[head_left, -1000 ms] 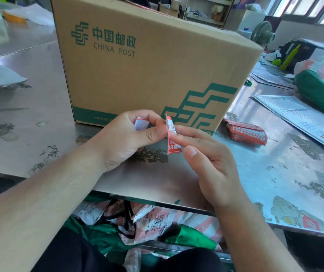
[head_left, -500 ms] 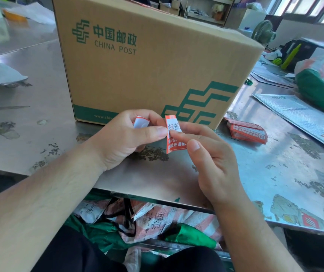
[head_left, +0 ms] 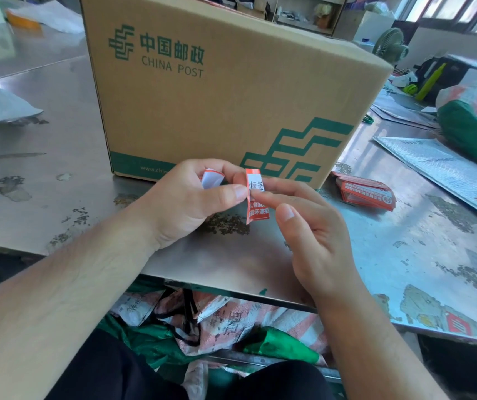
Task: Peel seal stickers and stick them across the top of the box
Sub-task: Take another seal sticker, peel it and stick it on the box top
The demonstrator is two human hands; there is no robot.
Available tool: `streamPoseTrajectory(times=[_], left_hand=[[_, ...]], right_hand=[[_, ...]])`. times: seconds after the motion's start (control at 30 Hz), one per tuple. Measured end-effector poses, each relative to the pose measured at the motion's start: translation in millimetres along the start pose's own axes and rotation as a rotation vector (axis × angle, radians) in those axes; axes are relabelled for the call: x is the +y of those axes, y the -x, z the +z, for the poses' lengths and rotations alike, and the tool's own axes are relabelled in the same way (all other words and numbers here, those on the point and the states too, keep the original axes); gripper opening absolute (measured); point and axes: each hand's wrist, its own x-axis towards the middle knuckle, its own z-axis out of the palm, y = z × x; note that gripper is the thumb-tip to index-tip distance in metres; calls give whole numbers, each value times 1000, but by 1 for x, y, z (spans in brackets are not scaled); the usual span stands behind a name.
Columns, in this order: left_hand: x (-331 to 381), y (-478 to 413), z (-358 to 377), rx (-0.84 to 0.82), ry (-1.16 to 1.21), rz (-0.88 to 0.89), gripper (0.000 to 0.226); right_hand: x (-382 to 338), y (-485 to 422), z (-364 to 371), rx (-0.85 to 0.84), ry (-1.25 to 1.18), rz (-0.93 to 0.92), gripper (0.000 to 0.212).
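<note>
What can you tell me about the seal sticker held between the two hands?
The seal sticker is a narrow red strip with white characters and a white panel bearing black characters, thin like paper or film. It hangs roughly upright before the box, above the metal table. The left hand pinches its upper left edge; the right hand pinches the right edge. A white piece curled inside the left hand looks like its backing.
</note>
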Motion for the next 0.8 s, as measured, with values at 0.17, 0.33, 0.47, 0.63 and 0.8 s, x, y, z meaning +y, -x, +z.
streamPoseTrajectory(times=[0.17,0.33,0.47,0.63,0.8], left_hand=[[2,1,2,19,-10,8,4],[3,0,2,42,55,-5,3],[1,-1,-1,34,-5,-18,9],[1,-1,-1,22,-44,-21,16],[3,0,3,-8,-24,3,5]], right_hand=[[0,0,-1,12,11,-1,37],[1,0,0,54,27,15,37],[1,1,0,15,40,15,41],[-2,0,-1,-36,42,-18,39],[0,1,0,-61,70,-21,40]])
